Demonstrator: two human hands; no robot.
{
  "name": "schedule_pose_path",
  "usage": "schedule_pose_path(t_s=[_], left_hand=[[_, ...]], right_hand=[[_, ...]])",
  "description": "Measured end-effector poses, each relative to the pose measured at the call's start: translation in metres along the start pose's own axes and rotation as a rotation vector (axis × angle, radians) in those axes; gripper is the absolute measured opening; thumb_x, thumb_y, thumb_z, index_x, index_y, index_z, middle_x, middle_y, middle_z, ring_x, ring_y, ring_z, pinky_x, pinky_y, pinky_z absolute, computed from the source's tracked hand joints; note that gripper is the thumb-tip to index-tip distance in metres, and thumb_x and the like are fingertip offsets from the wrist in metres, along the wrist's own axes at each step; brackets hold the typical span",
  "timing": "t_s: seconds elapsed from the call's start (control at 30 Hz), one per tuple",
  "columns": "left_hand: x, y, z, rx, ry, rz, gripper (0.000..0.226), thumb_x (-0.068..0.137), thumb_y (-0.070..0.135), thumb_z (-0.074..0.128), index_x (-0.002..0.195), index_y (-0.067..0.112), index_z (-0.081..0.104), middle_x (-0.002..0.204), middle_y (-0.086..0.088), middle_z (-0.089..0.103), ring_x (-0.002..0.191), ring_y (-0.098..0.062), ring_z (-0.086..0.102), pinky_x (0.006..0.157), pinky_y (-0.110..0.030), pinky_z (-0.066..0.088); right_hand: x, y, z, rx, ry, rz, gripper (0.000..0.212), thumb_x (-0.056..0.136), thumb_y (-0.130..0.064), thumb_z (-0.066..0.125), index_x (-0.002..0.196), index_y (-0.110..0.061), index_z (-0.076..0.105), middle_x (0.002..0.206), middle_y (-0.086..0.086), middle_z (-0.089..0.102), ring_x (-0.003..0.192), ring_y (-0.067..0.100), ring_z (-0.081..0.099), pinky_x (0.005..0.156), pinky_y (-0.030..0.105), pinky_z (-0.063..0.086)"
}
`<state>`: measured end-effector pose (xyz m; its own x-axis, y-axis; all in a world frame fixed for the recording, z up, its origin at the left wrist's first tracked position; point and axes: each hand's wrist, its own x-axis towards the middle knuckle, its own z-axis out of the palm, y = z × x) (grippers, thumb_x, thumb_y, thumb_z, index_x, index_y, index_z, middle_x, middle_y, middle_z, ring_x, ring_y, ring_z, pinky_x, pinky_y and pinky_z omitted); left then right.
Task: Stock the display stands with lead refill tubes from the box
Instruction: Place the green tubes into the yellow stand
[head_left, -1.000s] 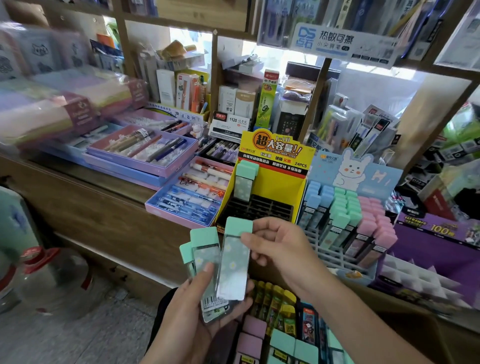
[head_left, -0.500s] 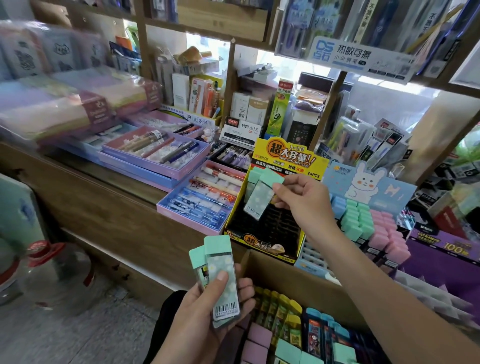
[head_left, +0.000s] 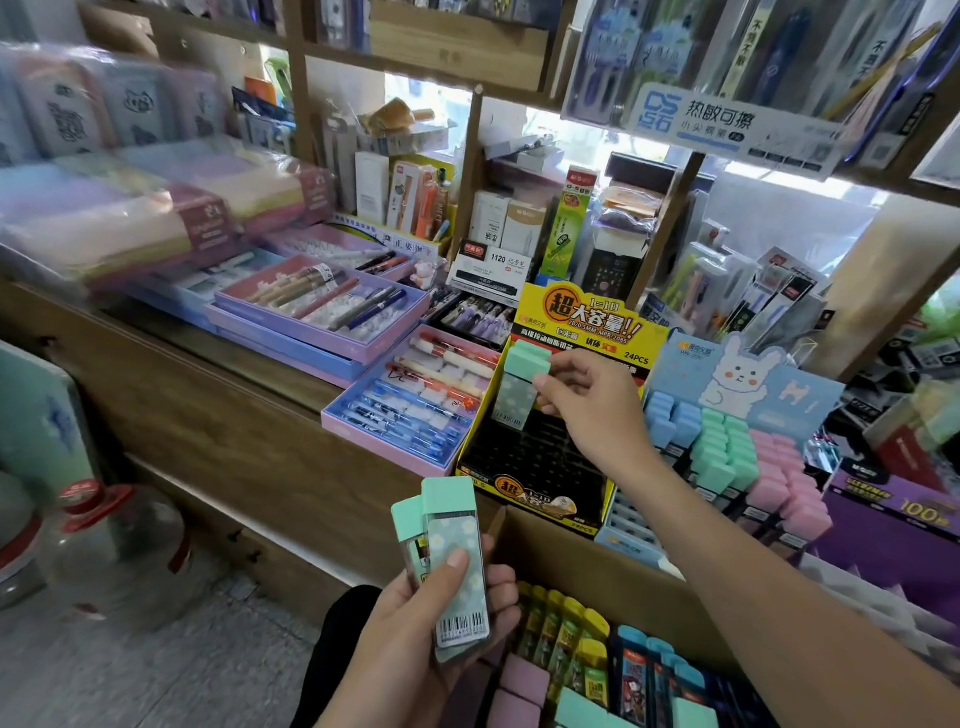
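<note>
Wooden counter (head_left: 249, 452) is running from mid-left toward frame centre, under wooden shelving that is carrying packed stationery.

Open cardboard box (head_left: 597, 566) is sitting at lower right. It is holding rows of lead refill tubes standing upright, with yellow, blue, pink and mint caps showing.

Yellow display stand (head_left: 582, 322) is standing on the counter at frame centre. Its black slotted grid is facing the camera and most of the slots are showing empty.

Blue bunny display stand (head_left: 743, 379) is standing just to its right, carrying blue, mint and pink capped tubes in columns.

Pink-rimmed pen tray (head_left: 410, 410) is lying just left of the yellow stand.

Right hand (head_left: 592, 400) is reaching in from lower right, arm extended over the box. Thumb and fingers are pinching a mint lead refill tube (head_left: 519, 384) by its side, at the upper left corner of the grid. The tube is standing nearly upright with its lower end at the slots; cannot tell whether it is seated. A second mint cap edge is showing right behind it; cannot tell whether that is a separate tube.

Left hand (head_left: 415, 654) is at lower centre, fingers curled around two mint tubes (head_left: 454, 556), thumb pressing on the front one. Barcode label is facing the camera.
</note>
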<state>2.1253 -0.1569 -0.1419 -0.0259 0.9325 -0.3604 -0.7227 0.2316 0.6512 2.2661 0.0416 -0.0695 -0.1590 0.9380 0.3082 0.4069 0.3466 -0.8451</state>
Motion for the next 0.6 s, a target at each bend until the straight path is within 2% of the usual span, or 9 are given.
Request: schedule_pose_path(t_s=[0.2,0.33,0.47,0.6], left_hand=[[0.0,-0.001,0.0,0.016,-0.012,0.0,0.035,0.073,0.027,0.075,0.101,0.007,0.079,0.104,-0.031,0.073,0.082,-0.033,0.076,0.071,-0.041,0.062],[-0.001,0.0,-0.001,0.033,-0.028,0.015,0.035,0.072,0.028,0.074,0.1,0.008,0.079,0.099,-0.029,0.074,0.079,-0.033,0.075,0.071,-0.042,0.062],[-0.002,-0.001,-0.001,0.036,-0.031,0.021,0.033,0.074,0.028,0.073,0.099,0.007,0.079,0.099,-0.03,0.073,0.075,-0.032,0.075,0.068,-0.04,0.062],[-0.002,-0.002,-0.001,0.051,-0.035,0.027,0.033,0.074,0.029,0.074,0.1,0.009,0.079,0.102,-0.031,0.073,0.072,-0.029,0.074,0.066,-0.037,0.061]], right_hand=[[0.004,0.001,0.003,-0.017,0.013,0.029,0.006,0.096,-0.011,0.071,0.101,-0.015,0.07,0.083,0.005,0.074,0.074,0.017,0.074,0.068,0.023,0.062],[0.006,0.005,0.007,-0.046,0.035,0.063,0.008,0.096,-0.013,0.072,0.102,-0.008,0.073,0.081,0.005,0.075,0.069,0.013,0.074,0.064,0.018,0.059],[0.006,0.007,0.012,-0.042,0.051,0.064,0.005,0.094,-0.012,0.074,0.091,-0.013,0.071,0.076,0.005,0.075,0.065,0.013,0.074,0.065,0.023,0.062],[0.006,0.008,0.013,-0.049,0.063,0.069,0.013,0.094,-0.015,0.075,0.082,-0.018,0.07,0.071,0.0,0.075,0.061,0.008,0.074,0.06,0.015,0.058]])
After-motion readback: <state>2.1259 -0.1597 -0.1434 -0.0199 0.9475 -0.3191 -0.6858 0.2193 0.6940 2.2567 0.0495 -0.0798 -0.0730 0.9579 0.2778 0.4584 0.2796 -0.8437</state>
